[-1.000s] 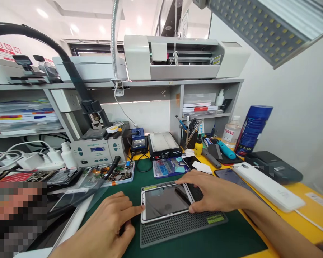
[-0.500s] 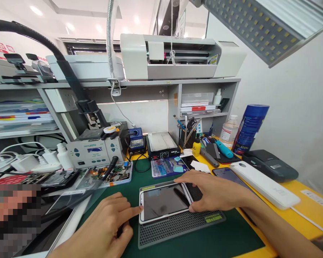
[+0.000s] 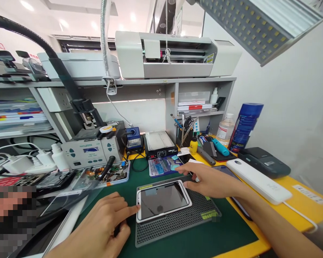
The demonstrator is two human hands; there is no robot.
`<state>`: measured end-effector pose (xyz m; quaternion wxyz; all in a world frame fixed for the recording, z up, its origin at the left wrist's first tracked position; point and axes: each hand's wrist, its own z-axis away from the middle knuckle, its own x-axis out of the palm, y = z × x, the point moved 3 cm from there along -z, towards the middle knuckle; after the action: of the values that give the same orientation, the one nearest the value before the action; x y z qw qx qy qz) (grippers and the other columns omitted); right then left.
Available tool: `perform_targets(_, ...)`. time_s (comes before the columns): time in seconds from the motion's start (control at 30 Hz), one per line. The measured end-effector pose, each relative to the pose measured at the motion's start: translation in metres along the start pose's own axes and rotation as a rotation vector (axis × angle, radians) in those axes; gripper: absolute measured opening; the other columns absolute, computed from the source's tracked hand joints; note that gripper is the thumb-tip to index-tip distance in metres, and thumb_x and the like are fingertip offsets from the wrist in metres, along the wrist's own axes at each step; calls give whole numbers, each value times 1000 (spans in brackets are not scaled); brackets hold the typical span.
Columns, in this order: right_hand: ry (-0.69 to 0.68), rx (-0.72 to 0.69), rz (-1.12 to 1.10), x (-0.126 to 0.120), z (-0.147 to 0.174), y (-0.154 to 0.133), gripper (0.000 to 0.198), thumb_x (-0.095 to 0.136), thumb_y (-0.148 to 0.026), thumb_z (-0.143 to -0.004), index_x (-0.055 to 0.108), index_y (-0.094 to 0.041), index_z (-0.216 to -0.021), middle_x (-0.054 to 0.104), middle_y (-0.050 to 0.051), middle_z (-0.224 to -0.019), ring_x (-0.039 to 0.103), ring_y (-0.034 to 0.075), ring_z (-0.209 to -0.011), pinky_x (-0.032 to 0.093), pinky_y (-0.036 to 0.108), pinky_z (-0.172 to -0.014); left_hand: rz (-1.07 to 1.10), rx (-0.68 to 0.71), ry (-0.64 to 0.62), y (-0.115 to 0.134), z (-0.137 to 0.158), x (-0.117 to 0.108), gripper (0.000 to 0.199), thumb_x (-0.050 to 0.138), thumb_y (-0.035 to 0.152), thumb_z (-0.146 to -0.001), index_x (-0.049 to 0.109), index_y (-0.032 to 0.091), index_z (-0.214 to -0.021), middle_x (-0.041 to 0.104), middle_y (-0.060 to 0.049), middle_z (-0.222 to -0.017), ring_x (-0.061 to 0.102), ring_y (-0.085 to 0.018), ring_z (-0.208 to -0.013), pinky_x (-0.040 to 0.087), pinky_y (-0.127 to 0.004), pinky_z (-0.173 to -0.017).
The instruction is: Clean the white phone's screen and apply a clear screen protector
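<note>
A white-framed phone [image 3: 163,200] with a dark, glossy screen lies sideways on a grey perforated mat [image 3: 174,227]. Its white border looks doubled at the right end. My left hand [image 3: 107,218] reaches in from the left; its index finger is stretched out against the phone's left end, and the other fingers are curled with nothing in them. Over the upper right of the mat is my right hand [image 3: 207,177], holding nothing, its fingers apart. The fingertips are by the phone's top right corner; whether they touch it I cannot tell.
A tray of small parts [image 3: 110,173] and a station with a display [image 3: 87,152] stand at the left. Behind the mat are a blue-edged packet [image 3: 161,166] and a yellow bottle [image 3: 193,147]. A white power bank [image 3: 258,181] is at the right. A lamp [image 3: 258,28] hangs overhead.
My right hand has come off the phone's right end, lifting up and away with its fingers parting. My left index finger stays at the left end. The camera view has shifted slightly.
</note>
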<state>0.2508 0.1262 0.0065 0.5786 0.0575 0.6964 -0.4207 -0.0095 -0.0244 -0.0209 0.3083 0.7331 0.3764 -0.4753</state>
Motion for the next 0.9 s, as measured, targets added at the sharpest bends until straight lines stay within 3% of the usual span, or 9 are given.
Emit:
perform_targets(0.33, 103, -23, -31, -2, -4, 0, 47, 47, -25, -91, 54, -25, -138, 64, 9, -127, 59, 27, -111, 49, 37, -90, -14, -9, -108, -1, 1, 5, 37, 43, 11, -82, 70, 19, -105, 59, -3, -66, 56, -21, -63, 43, -35, -61)
perform_targets(0.57, 167, -4, -37, 0, -6, 3, 43, 48, -29, -93, 56, -26, -135, 65, 9, -121, 61, 25, -104, 50, 35, -83, 10, -2, -28, 0, -1, 0, 37, 47, 12, -80, 71, 22, -105, 59, -2, -64, 57, -20, -61, 45, -32, -59)
perform_targets(0.73, 201, -19, -33, 1, -8, 6, 42, 50, -27, -92, 59, -24, -133, 66, 10, -118, 61, 26, -104, 50, 35, -83, -11, -11, -63, -3, 1, 2, 40, 46, 10, -81, 68, 20, -113, 59, -2, -67, 57, -19, -62, 47, -33, -63)
perform_targets(0.9, 222, -33, -30, -1, -9, 6, 41, 49, -24, -91, 61, -23, -130, 67, 10, -114, 63, 25, -99, 51, 34, -79, -52, -24, 31, -6, 2, -3, 38, 45, 14, -86, 64, 19, -118, 61, -4, -76, 58, -20, -69, 48, -32, -62)
